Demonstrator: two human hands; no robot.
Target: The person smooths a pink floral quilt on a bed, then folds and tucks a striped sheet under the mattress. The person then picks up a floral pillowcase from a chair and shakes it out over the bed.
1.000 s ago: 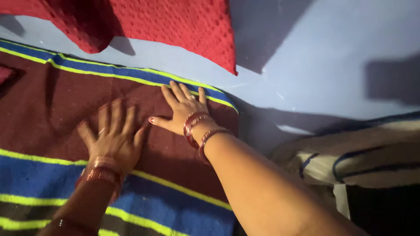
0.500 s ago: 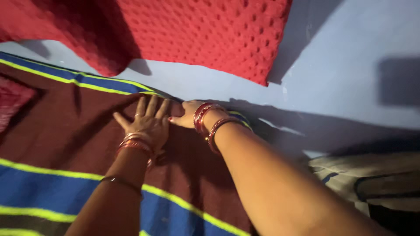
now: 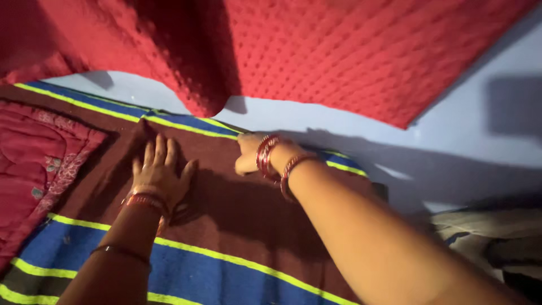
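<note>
1. Left hand (image 3: pixel 160 174) flat on the maroon band of the striped blanket (image 3: pixel 237 226), fingers spread, palm down, gripping nothing. Looks like pressing to pin the cloth in place.
2. Right hand (image 3: pixel 249 153) at the blanket's far edge, fingers curled over the blue and yellow border near the wall. Seems pinched on that edge, though the fingertips are hidden, so can't tell how tight. Probably tugging or tucking the hem straight.
3. Red bangles (image 3: pixel 270 159) stacked on the right wrist, more on the left.
4. Blanket spread across the bed, stripes running blue, yellow, maroon, far edge just beside the pale blue wall (image 3: pixel 451 135).
5. Red dimpled cloth (image 3: pixel 350 51) hanging overhead, covering the top of the view.
6. Red quilted bedding (image 3: pixel 34 164) at the left, overlapping the blanket.
7. Rumpled striped fabric (image 3: pixel 485 237) at lower right, apart from both hands.
</note>
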